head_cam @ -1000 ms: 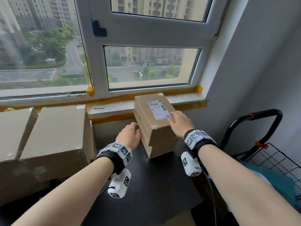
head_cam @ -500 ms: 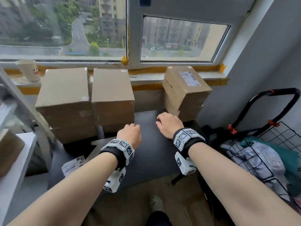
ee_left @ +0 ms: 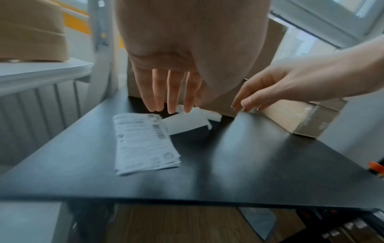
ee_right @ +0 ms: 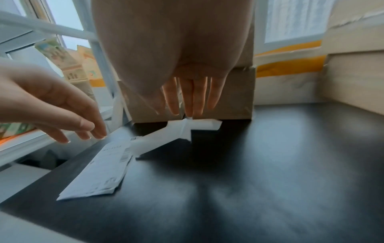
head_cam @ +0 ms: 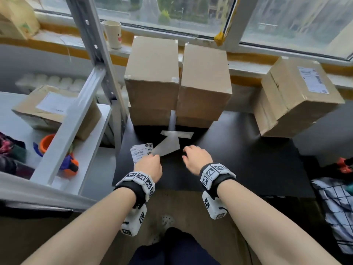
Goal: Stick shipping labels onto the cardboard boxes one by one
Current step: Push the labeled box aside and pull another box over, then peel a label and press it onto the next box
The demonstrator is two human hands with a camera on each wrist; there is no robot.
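Observation:
A small stack of printed shipping labels [head_cam: 141,152] [ee_left: 143,143] [ee_right: 99,171] lies on the black table [head_cam: 238,159], with loose white backing strips [head_cam: 170,142] [ee_right: 180,129] beside it. My left hand [head_cam: 150,163] [ee_left: 168,95] hovers just over the stack with straight fingers, holding nothing. My right hand [head_cam: 194,155] [ee_right: 191,98] hangs over the backing strips, fingers straight and empty. Two plain cardboard boxes [head_cam: 152,73] [head_cam: 204,79] stand side by side at the back. A labelled box [head_cam: 294,94] sits at the right.
A grey metal shelf frame [head_cam: 84,88] stands close on the left, holding another labelled box [head_cam: 55,109] and an orange and blue item [head_cam: 66,163]. A paper cup [head_cam: 112,33] stands on the window sill. A wire cart with cloth [head_cam: 336,207] is at the right.
Both hands let go of the labelled box at the right and came back and left, down to the label stack at the table's front. The view swung left and downward.

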